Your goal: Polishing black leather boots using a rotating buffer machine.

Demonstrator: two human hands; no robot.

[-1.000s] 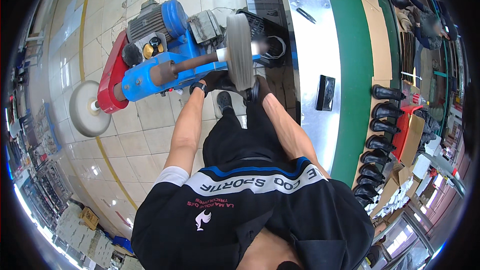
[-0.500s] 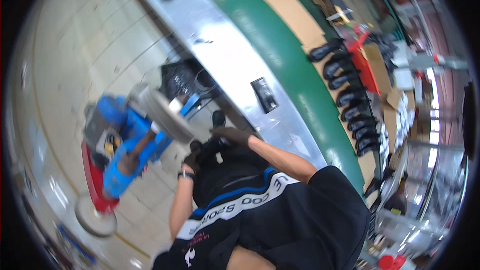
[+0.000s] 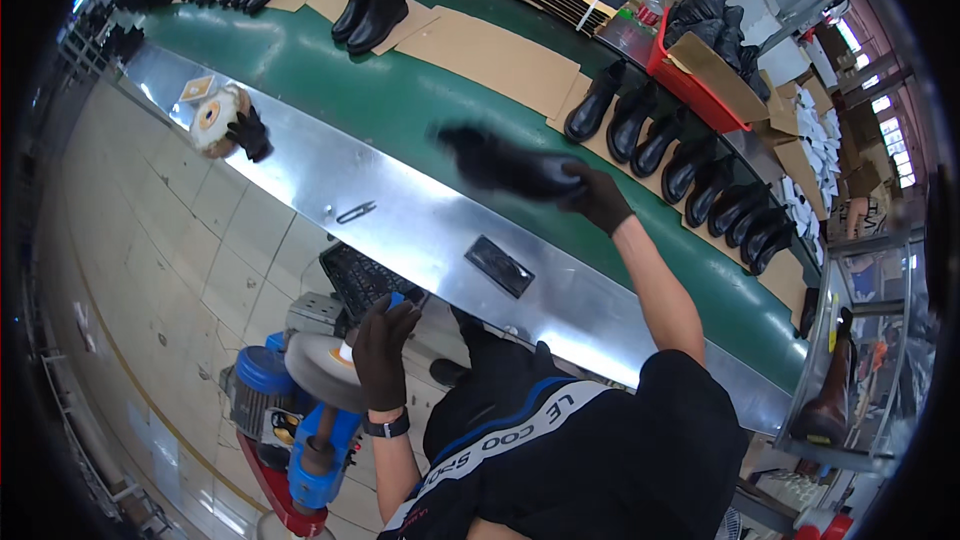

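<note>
In my right hand (image 3: 603,200), gloved in dark brown, is a black ankle boot (image 3: 520,172), gripped at its toe end. The boot is blurred and held over the green conveyor belt (image 3: 440,90), its shaft pointing left. My left hand (image 3: 383,352), also gloved, is raised beside the buffing wheel (image 3: 325,368) of a blue machine (image 3: 325,445). Its fingers are stretched out, with a small blue part (image 3: 397,299) by their tips. Between me and the belt runs a metal ledge (image 3: 425,240), carrying a black phone-like slab (image 3: 499,266) and thread snips (image 3: 356,212).
A row of black boots (image 3: 680,170) stands on cardboard at the belt's right. A pair of boots (image 3: 372,12) stands farther back. On the ledge's left lie a white roll (image 3: 215,125) and a black glove (image 3: 250,133). A black crate (image 3: 360,275) sits beneath the ledge.
My right hand has gone from low in front of my body up and out over the belt, boot in it. My left hand has moved beside the wheel, and the view has swung.
</note>
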